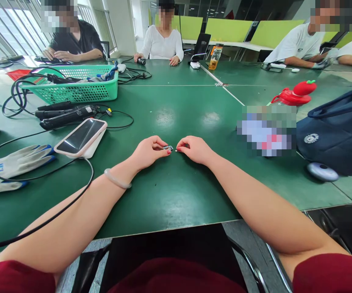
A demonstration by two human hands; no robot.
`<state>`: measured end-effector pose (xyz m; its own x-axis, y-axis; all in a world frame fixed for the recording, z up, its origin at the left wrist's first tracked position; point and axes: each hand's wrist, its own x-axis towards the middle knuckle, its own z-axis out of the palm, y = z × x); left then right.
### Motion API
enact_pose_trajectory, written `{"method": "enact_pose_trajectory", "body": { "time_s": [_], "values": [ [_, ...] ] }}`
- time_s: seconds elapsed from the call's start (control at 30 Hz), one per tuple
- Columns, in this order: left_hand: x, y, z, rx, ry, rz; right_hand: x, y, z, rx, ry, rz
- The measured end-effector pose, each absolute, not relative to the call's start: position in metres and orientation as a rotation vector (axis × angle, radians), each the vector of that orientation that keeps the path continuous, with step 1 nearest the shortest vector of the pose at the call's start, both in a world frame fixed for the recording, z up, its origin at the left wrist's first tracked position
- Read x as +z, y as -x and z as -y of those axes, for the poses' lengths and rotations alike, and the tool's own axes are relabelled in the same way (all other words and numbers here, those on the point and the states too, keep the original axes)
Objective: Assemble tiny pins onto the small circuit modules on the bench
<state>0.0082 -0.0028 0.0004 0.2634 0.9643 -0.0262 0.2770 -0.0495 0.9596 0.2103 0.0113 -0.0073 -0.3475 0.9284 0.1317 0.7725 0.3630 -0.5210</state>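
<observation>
My left hand [151, 152] is closed in a pinch just above the green table, a little left of the middle of the view. Between its thumb and finger sits a small dark-and-light piece [168, 147] that looks like a tiny circuit board. Facing it from the right, my right hand [195, 149] also pinches. A tiny pale bit [176, 151] shows at its fingertips, too small to name. A narrow gap of table separates the fingertips of the two hands.
Left of my hands lie a phone [80, 137], work gloves [7, 167], black cables and a green basket [86, 99]. A dark blue bag [340, 134] and a red-lidded bottle [294, 95] stand right. A cable crosses over my left forearm. Several people sit across the table [176, 110].
</observation>
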Motion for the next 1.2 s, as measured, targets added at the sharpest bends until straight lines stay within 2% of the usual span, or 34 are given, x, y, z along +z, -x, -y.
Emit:
{"method": "enact_pose_trajectory", "body": {
  "time_s": [0.4, 0.57, 0.77, 1.2],
  "values": [
    [-0.001, -0.008, 0.003, 0.816, -1.596, -1.164, -0.003, -0.213, -0.006, 0.367, 1.445, 2.273],
    [-0.003, -0.008, 0.003, 0.809, -1.654, -1.121, 0.002, -0.208, 0.002, 0.362, 1.262, 2.073],
    [-0.002, -0.008, 0.003, 0.807, -1.669, -1.113, 0.000, -0.198, 0.010, 0.372, 1.079, 2.109],
    [-0.002, -0.008, 0.004, 0.826, -1.676, -1.113, 0.001, -0.196, 0.012, 0.361, 1.160, 2.194]
  ]
}}
